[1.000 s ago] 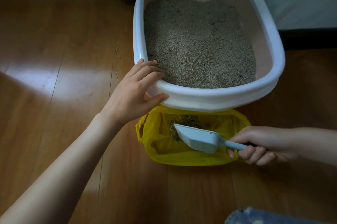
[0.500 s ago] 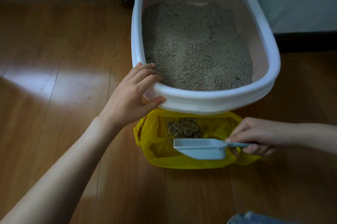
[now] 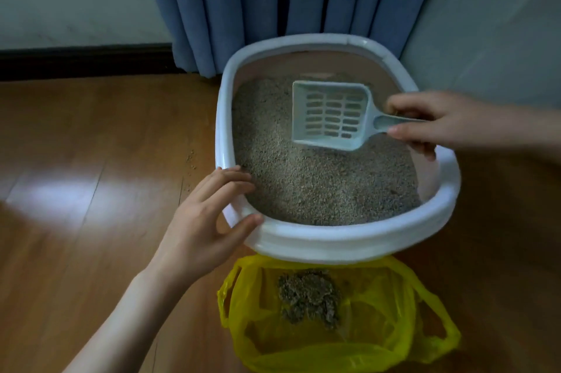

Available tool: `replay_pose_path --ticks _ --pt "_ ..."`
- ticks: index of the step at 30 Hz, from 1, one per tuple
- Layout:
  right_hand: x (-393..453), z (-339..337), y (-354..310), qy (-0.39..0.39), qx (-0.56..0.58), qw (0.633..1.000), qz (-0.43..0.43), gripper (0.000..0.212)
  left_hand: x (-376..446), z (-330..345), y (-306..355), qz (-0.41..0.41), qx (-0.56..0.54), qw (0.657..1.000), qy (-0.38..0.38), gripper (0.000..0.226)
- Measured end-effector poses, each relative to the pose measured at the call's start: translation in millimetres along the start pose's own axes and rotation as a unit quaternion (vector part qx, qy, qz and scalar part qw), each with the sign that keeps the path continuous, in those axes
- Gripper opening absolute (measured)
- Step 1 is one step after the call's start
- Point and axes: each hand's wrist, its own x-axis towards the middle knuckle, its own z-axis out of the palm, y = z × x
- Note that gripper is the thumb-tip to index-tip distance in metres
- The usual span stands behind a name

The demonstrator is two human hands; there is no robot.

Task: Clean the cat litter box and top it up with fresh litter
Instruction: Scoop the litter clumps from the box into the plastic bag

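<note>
While the left hand steadies the near-left corner of the litter box, its 4 fingers lie close together over the white rim w/ tips touching the litter's edge, and the thumb presses the outer wall below, so the rim sits between thumb & fingers. Right hand holds the pale blue scoop by its handle: thumb on the near side, fingers curled over the far side, pinching the handle between them. Scoop hangs over the litter in the far-right part of the box, slotted pan facing up and looking empty; can't tell if its front edge touches the grains. Box stands on the wood floor, back end against a blue curtain in a corner betw. 2 pale walls. Just in front of the box, near side, lies an open yellow plastic bag w/ a clump of scooped litter inside, toward its far edge. Some stray grains lie on the floor left of the box.
</note>
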Motion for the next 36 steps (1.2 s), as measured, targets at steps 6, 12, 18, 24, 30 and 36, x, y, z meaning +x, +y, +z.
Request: replay_pose_path --ticks 6,12,18,24,30,36 --pt "52 5 -18 0.007 -0.36 0.93 -0.07 0.017 13 -18 -4 -0.095 0.022 0.995 0.029 0.037" --pt "87 22 -31 -0.008 -0.408 0.899 -0.159 0.033 15 -19 0 -0.112 0.01 0.994 -0.012 0.045" --pt "118 51 -53 -0.058 -0.361 0.906 -0.214 0.031 4 -5 8 -0.065 0.044 0.996 -0.033 0.045" --pt "138 88 -86 -0.046 -0.493 0.832 -0.25 0.022 2 7 11 -0.072 0.039 0.995 -0.05 0.052" --pt "131 62 -55 -0.086 -0.461 0.865 -0.176 0.034 2 15 13 -0.087 0.023 0.995 -0.034 0.052" --pt "130 0 -25 -0.085 -0.524 0.844 -0.081 0.026 3 7 12 -0.072 0.035 0.995 -0.058 0.053"
